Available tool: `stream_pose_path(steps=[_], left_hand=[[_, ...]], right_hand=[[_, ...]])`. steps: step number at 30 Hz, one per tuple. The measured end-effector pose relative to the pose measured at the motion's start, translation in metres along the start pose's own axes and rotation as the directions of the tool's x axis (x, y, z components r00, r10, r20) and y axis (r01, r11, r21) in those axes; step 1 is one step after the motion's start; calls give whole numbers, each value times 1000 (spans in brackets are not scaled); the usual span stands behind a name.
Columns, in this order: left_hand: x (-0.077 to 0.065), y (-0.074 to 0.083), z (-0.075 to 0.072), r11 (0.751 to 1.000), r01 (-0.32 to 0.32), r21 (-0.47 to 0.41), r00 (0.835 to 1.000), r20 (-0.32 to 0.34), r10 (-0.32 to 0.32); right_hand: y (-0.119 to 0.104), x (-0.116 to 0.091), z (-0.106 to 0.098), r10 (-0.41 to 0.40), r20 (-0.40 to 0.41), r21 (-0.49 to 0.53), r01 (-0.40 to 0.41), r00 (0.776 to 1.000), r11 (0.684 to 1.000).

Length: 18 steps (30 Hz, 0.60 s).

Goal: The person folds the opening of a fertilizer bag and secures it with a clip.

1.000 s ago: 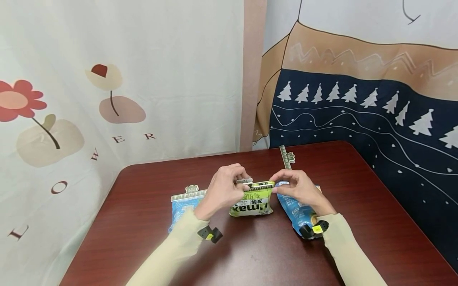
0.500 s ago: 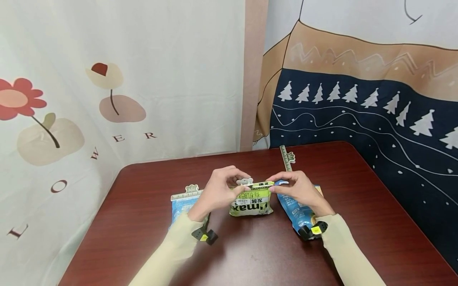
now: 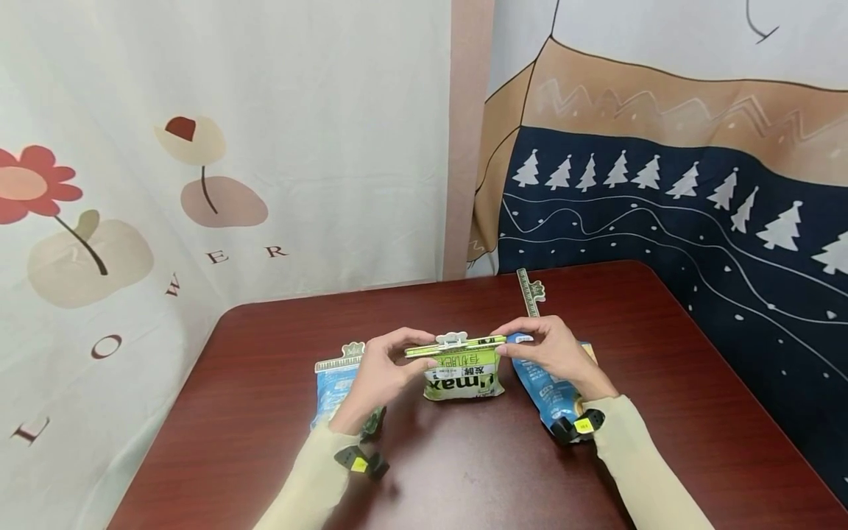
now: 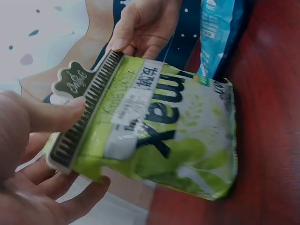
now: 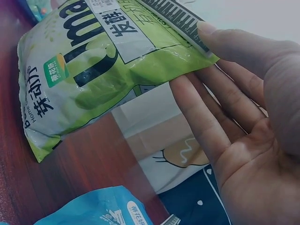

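Observation:
A green and white plastic bag (image 3: pixel 464 381) with big dark lettering stands on the table in the middle of the head view. Along its top edge sits a bag clip (image 4: pixel 89 105) with a ruler-marked bar and a crown-shaped tab. My left hand (image 3: pixel 380 375) pinches the clip's left end, thumb on the bar in the left wrist view and fingers behind it. At the other end, my right hand (image 3: pixel 555 350) pinches the clip and the bag's top corner between thumb and fingers.
A blue bag (image 3: pixel 333 389) with a similar clip (image 3: pixel 339 362) across its top is left of the green bag, partly behind my forearm. Another blue bag (image 3: pixel 550 394) lies under my right wrist. Beyond it rests one more ruler clip (image 3: pixel 528 291) on the brown table (image 3: pixel 464 471).
My left hand has slid left and slightly down, from the clip's tab to its left end, leaving the tab uncovered. The right hand keeps its hold, and the bag stays in place.

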<state>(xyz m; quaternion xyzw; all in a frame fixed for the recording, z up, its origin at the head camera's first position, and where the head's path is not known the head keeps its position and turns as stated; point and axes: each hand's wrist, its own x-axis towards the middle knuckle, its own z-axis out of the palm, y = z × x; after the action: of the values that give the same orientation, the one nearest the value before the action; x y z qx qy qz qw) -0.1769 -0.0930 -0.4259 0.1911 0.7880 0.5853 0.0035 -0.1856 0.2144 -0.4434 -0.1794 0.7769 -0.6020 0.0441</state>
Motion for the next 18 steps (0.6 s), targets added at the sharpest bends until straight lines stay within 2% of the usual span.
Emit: stream_pose_path(steps=[9,18], left_hand=[[-12,-22,-4,986,65,-155,987,-134,-86],[-10,-25,-3,994,84,-72,965,-243,-99]], right_hand=[[0,0,1,-1,-57,-61,-2,998,998],[2,0,6,-21,-147,-122,3,989,993]])
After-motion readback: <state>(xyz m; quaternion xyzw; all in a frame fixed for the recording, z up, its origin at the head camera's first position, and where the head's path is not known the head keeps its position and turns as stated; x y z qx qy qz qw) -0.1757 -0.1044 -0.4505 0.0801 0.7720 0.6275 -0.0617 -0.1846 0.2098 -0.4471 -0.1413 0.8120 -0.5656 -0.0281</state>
